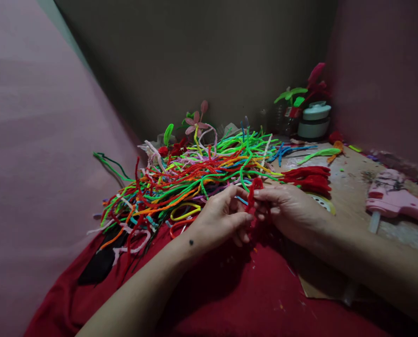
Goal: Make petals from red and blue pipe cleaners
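One fuzzy red strip (251, 195) between both hands (221, 216) (293, 213)

Heap of pipe cleaners (195, 171) beyond the left hand (221, 215); glue gun (393, 200) right of the right hand (291, 210); container (313, 127) farther back

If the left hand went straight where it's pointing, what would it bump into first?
Probably the right hand, just past the red fuzzy strip that the left hand pinches. Depth is hard to judge from this one view.
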`<state>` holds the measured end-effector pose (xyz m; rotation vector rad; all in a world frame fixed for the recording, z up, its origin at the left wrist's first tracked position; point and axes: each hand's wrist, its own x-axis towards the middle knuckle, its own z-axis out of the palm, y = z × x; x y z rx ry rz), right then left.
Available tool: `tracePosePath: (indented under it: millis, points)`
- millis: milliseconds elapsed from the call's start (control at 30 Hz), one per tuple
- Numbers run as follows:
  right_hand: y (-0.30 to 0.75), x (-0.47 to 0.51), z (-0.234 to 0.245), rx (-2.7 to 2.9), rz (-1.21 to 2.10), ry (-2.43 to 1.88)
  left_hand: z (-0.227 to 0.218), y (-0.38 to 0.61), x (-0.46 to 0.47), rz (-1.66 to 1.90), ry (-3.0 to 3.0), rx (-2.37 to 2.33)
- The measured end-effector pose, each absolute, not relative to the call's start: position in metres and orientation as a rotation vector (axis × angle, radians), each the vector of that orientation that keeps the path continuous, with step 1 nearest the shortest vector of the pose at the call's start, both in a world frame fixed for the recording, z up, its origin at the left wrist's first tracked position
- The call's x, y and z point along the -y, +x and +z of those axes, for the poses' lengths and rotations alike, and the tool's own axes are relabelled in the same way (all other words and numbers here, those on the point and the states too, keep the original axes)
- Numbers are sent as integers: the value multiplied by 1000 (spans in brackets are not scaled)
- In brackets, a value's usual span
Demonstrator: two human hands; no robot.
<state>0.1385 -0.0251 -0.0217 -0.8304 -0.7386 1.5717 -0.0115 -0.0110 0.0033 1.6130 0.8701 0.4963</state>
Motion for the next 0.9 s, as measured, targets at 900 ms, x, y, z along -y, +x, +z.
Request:
tracePosePath:
  millis: [900]
  points:
    - [146, 26, -14, 1096, 1429, -994, 3, -17, 1, 736, 1354, -862]
